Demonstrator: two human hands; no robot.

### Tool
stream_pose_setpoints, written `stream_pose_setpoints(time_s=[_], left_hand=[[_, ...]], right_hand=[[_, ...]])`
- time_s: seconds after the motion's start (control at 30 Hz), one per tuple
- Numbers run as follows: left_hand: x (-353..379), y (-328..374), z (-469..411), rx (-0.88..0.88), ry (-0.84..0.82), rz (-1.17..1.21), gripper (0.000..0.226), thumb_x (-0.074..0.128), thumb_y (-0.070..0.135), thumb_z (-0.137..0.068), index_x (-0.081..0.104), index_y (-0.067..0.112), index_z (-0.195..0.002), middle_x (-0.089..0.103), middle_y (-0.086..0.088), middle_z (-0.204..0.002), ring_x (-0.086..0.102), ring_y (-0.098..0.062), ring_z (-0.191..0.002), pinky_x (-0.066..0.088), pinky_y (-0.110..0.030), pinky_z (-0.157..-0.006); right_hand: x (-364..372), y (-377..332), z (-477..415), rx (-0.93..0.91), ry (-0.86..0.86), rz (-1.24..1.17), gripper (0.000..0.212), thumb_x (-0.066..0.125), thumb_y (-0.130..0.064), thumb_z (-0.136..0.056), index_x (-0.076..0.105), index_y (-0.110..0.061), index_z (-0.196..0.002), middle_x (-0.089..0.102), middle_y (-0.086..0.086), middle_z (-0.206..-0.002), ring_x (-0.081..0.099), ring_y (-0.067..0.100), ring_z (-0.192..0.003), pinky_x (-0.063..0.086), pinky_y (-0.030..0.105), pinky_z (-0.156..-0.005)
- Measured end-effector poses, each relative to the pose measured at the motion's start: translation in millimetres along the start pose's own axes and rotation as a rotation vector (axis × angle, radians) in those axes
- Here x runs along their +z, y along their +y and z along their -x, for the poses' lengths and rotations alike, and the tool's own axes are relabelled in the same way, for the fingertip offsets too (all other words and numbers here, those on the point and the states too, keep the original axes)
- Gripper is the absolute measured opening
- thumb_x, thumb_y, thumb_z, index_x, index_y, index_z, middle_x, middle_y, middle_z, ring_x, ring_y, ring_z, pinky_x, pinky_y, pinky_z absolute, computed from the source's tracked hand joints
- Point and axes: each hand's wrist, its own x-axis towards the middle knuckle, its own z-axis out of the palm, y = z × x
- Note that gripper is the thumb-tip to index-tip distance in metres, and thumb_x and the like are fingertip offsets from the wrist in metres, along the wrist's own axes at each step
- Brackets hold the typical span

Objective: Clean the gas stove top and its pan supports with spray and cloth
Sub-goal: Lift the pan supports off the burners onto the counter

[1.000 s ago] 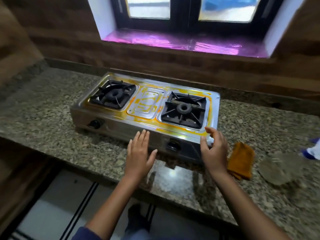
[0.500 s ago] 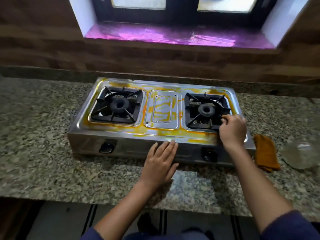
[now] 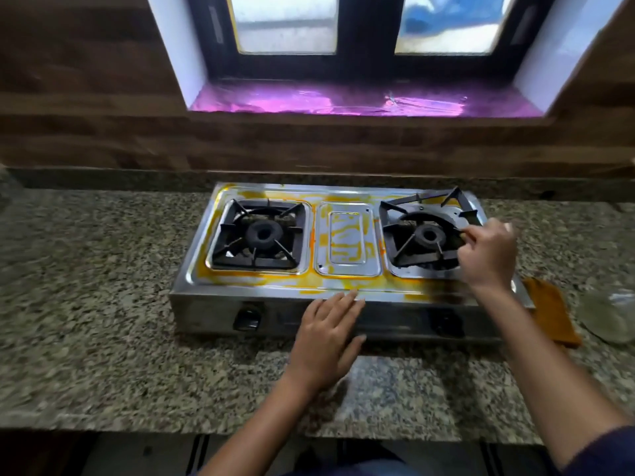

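Gas stove (image 3: pixel 275 286), yellow-stained: front edge under your left hand (image 3: pixel 330 334), fingers straight, pressing. Right pan support (image 3: pixel 405 247): near-right bar pinched by your right hand's (image 3: pixel 488 252) curled fingers, far side tilted up. Step: removing supports. Next: lift clear, set aside. Cloth (image 3: pixel 553 310): right of those fingers, untouched.

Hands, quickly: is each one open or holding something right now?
Left hand: open, straight fingers resting on the stove front edge.
Right hand: gripping the right pan support, which sits tilted.
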Motion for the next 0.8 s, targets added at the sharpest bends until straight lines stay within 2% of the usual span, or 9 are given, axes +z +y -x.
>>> stream_pose_setpoints(time_s=[0.07,0.13,0.23,0.3,0.37,0.47,0.57,0.63,0.8], left_hand=[[-15,-21,2,-0.119,0.085,-0.003,0.051,0.056,0.039,-0.09,0.053,0.018,-0.137,0.049,-0.002,-0.145,0.043,-0.019,-0.134,0.032,-0.039,-0.108],[-30,-48,1,-0.329,0.171,-0.03,0.046,0.056,0.037,-0.089,0.057,0.02,-0.132,0.054,-0.002,-0.139,0.048,-0.02,-0.127,0.037,-0.039,-0.102],[-49,-84,-6,-0.646,0.267,-0.121,0.036,0.057,0.032,-0.088,0.064,0.018,-0.119,0.063,-0.003,-0.115,0.059,-0.026,-0.103,0.047,-0.037,-0.083],[-58,-99,-18,-0.789,0.243,-0.119,0.031,0.062,0.031,-0.09,0.067,0.015,-0.116,0.065,-0.006,-0.104,0.062,-0.028,-0.096,0.049,-0.037,-0.074],[-63,-108,-32,-0.871,0.153,-0.09,0.035,0.059,0.039,-0.092,0.067,0.015,-0.117,0.066,-0.007,-0.105,0.064,-0.029,-0.097,0.049,-0.036,-0.07],[-64,-117,-52,-0.928,0.014,-0.149,0.04,0.054,0.049,-0.093,0.069,0.016,-0.111,0.071,-0.008,-0.101,0.066,-0.028,-0.096,0.051,-0.035,-0.069],[-63,-118,-65,-0.92,-0.08,-0.236,0.039,0.05,0.048,-0.096,0.069,0.014,-0.095,0.07,-0.007,-0.087,0.067,-0.028,-0.084,0.044,-0.031,-0.056],[-64,-119,-71,-0.918,-0.112,-0.296,0.038,0.047,0.044,-0.098,0.067,0.012,-0.092,0.069,-0.008,-0.087,0.066,-0.028,-0.084,0.037,-0.03,-0.056],[-61,-125,-78,-0.866,-0.159,-0.372,0.034,0.04,0.038,-0.101,0.059,0.011,-0.091,0.069,-0.01,-0.09,0.066,-0.032,-0.083,0.034,-0.031,-0.057]], right_hand=[[3,0,7,-0.008,0.043,-0.048,0.029,0.05,0.006,-0.075,0.074,0.004,-0.092,0.058,0.025,-0.077,0.05,0.04,-0.075,0.028,0.033,-0.065],[6,-7,13,-0.02,0.074,-0.114,0.03,0.05,0.002,-0.076,0.075,0.002,-0.093,0.058,0.023,-0.075,0.051,0.04,-0.072,0.026,0.033,-0.066],[7,-25,23,0.0,0.085,-0.227,0.027,0.055,0.006,-0.076,0.075,0.001,-0.093,0.056,0.02,-0.072,0.049,0.038,-0.072,0.035,0.037,-0.069],[8,-34,26,-0.011,0.079,-0.296,0.025,0.057,0.006,-0.076,0.075,0.0,-0.092,0.055,0.017,-0.07,0.05,0.037,-0.07,0.038,0.037,-0.069],[12,-40,29,-0.033,0.061,-0.358,0.022,0.059,0.006,-0.078,0.075,0.0,-0.091,0.052,0.013,-0.068,0.05,0.035,-0.067,0.04,0.037,-0.07],[17,-46,30,-0.055,0.024,-0.414,0.02,0.061,0.006,-0.08,0.076,-0.003,-0.091,0.047,0.001,-0.069,0.05,0.034,-0.068,0.035,0.033,-0.068],[21,-51,30,-0.077,-0.012,-0.448,0.019,0.062,0.006,-0.081,0.076,-0.002,-0.091,0.047,0.001,-0.068,0.048,0.031,-0.068,0.024,0.025,-0.067],[24,-55,29,-0.075,-0.046,-0.483,0.02,0.06,0.003,-0.081,0.076,-0.003,-0.091,0.048,0.0,-0.068,0.046,0.028,-0.07,0.024,0.022,-0.068],[33,-63,26,-0.091,-0.077,-0.55,0.021,0.057,-0.002,-0.082,0.077,-0.003,-0.09,0.048,0.0,-0.069,0.044,0.025,-0.072,0.026,0.024,-0.067]])
